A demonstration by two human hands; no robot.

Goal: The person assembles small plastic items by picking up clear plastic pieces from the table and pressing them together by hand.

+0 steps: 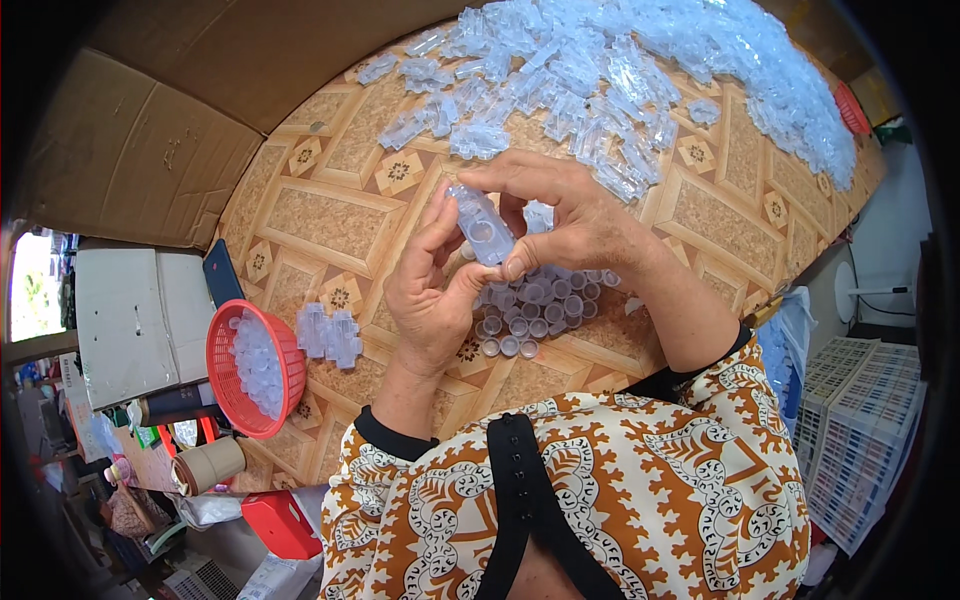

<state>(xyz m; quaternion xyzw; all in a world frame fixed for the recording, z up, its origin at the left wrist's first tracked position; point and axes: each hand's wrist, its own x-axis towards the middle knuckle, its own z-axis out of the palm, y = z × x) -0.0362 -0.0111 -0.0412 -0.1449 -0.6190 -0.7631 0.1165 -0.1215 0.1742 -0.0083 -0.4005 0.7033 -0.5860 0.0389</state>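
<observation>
Between my two hands is a clear plastic piece, oblong, with a round ring on its upper face. My left hand is closed on its left side, with the thumb at the lower end. My right hand grips the same piece, fingertips at its top end and thumb at its bottom. Just below and partly behind the hands lies a pile of small round clear caps. A few joined clear pieces lie to the left, beside a red plastic basket holding frosted clear parts.
A large heap of clear plastic pieces covers the far side of the patterned tabletop. Cardboard walls stand at the left and back. A dark blue flat object leans behind the basket. Near the left edge lies a brown tape roll.
</observation>
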